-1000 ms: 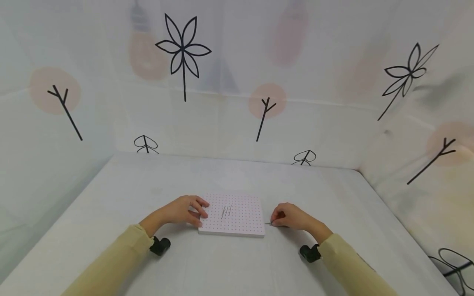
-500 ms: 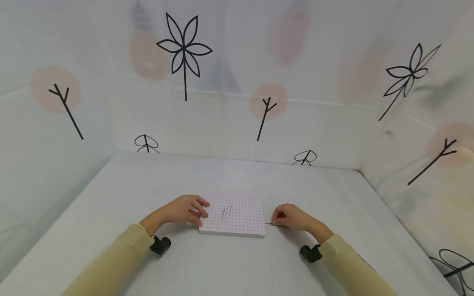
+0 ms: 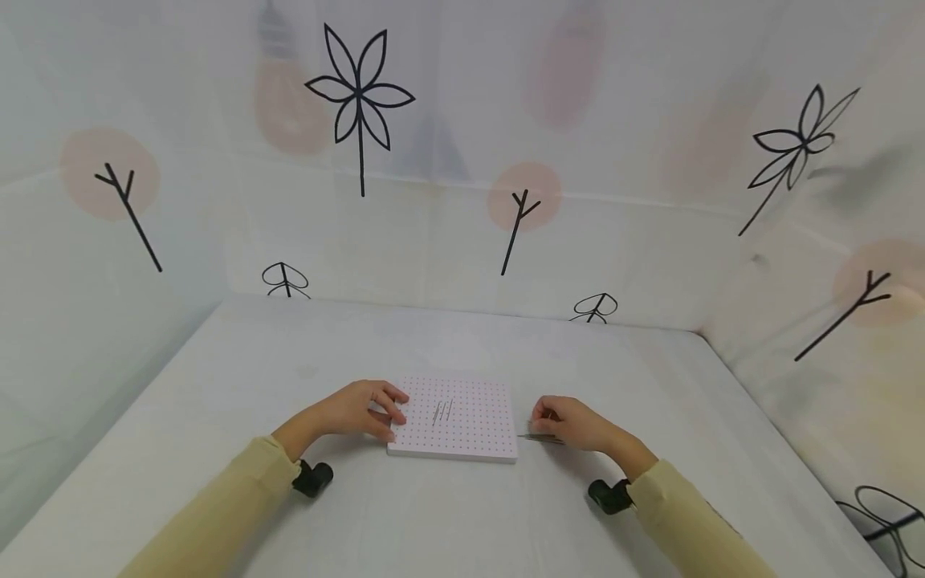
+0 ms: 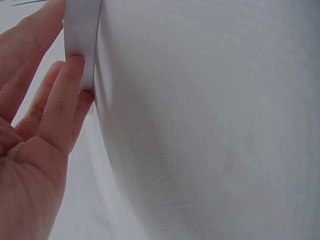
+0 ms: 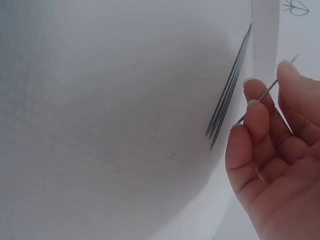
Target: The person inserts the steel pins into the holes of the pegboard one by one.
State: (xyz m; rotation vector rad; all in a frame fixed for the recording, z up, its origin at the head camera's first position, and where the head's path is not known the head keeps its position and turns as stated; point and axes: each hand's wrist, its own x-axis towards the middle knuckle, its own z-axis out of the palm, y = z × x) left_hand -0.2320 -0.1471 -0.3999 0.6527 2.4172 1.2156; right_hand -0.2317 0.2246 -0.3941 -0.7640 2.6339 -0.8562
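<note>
A white board dotted with small marks in rows lies flat on the table. Several thin metal needles stand on it, left of its middle. My left hand rests at the board's left edge; in the left wrist view its extended fingertips press the board's side. Just right of the board, my right hand pinches one thin metal needle between thumb and fingertips. Below that hand, a small bundle of loose needles lies on the cloth, one end close to the board's right side.
A white cloth covers the table. Behind and at both sides hang pale curtains printed with plant drawings. Dark wrist cameras sit on both wrists, near the cloth.
My right hand has lifted slightly off the loose bundle, with a needle in its fingertips, leaving more of the bundle in sight. My left hand and the board stay in place.
</note>
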